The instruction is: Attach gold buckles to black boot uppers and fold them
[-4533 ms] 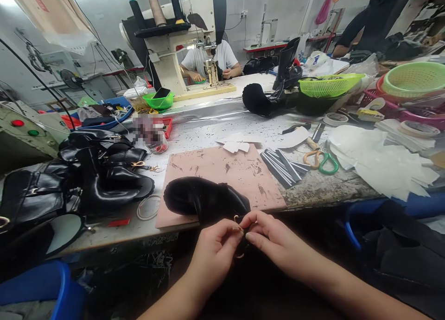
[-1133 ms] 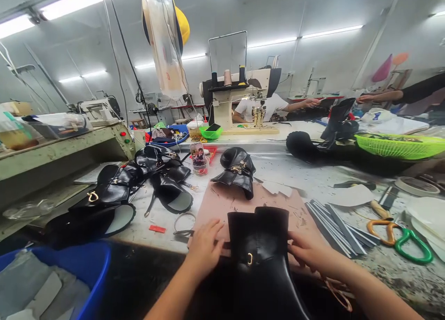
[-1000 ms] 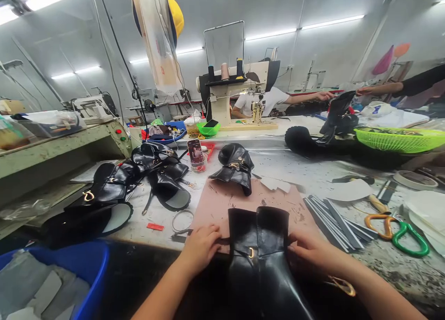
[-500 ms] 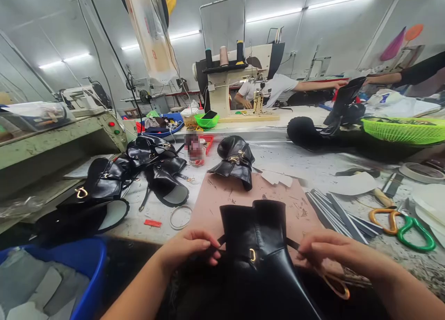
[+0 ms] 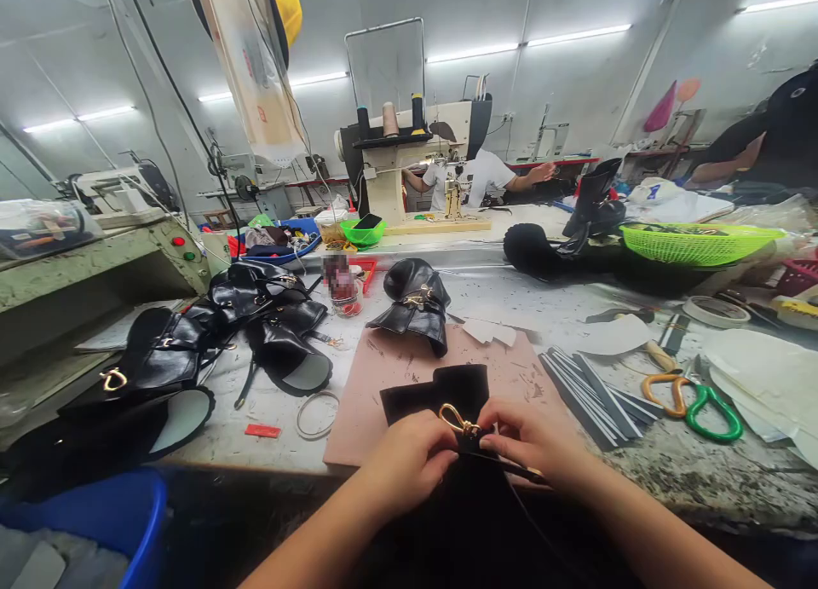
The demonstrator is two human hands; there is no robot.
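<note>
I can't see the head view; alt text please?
The left hand and right hand are at a gold buckle before a black boot. Another boot lies at the far edge of a pink board; a sewing machine stands beyond.

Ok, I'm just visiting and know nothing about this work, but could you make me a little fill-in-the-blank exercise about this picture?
1. The metal clasp between the left hand and right hand is coloured ____.
2. The flat board on the worktable is ____.
3. The scissors have one orange handle loop and one ____ loop.
4. Three thread spools stand atop the ____ machine.

Missing words: gold; pink; green; sewing.
</note>
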